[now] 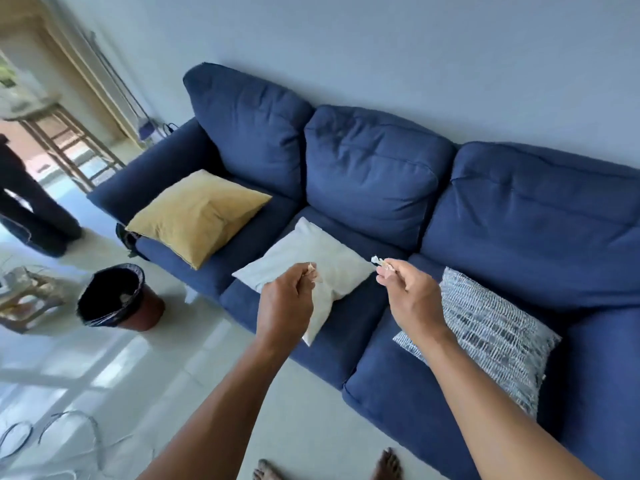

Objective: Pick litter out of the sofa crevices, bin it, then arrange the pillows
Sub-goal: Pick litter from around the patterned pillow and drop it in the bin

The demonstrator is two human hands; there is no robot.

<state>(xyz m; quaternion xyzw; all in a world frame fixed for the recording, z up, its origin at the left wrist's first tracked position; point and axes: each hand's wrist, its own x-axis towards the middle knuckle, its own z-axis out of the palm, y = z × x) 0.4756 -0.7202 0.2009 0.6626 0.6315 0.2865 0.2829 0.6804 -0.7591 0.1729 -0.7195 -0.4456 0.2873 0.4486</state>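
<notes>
Left hand (pixel 287 299) pinches a tan scrap (pixel 312 269); right hand (pixel 410 296) pinches a white scrap (pixel 377 260). Both hang over the white pillow (pixel 311 251) on the sofa (pixel 374 168). Bin (pixel 114 299) stands on the floor at nine o'clock of the hands. Yellow pillow (pixel 197 213) at eleven, patterned pillow (pixel 491 334) at four.

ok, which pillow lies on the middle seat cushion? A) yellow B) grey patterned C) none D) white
D: the white pillow lies flat on the middle seat of the sofa, with the yellow pillow on the seat nearest the bin and the grey patterned pillow on the far seat.
</notes>
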